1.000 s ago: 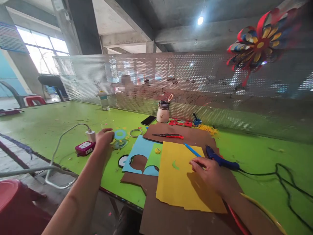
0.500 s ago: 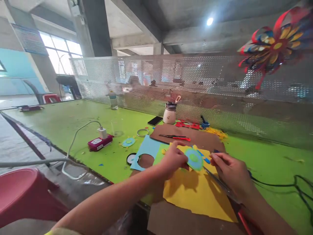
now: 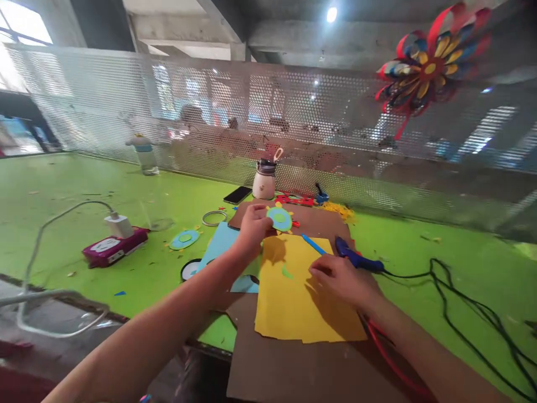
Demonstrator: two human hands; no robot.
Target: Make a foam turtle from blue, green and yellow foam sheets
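My left hand is closed on the edge of a round paper flower, light blue with a green centre and small yellow petals, raised above the brown cardboard. My right hand rests low over the yellow paper, fingers curled together. Whatever lies between those fingertips is hidden. Just past it a blue pen lies on the paper. A small green scrap sits mid-sheet. Beyond the right hand lies a dark blue glue gun. A red handle shows under my right forearm.
Another paper flower, a metal ring and a purple power strip lie to the left. A phone and white jug stand near the mesh partition. A black cable loops at right.
My left hand has lifted the paper flower away from the yellow sheet, forward over the cardboard. My right hand has lowered toward the sheet, and the metal blades beneath it no longer show.
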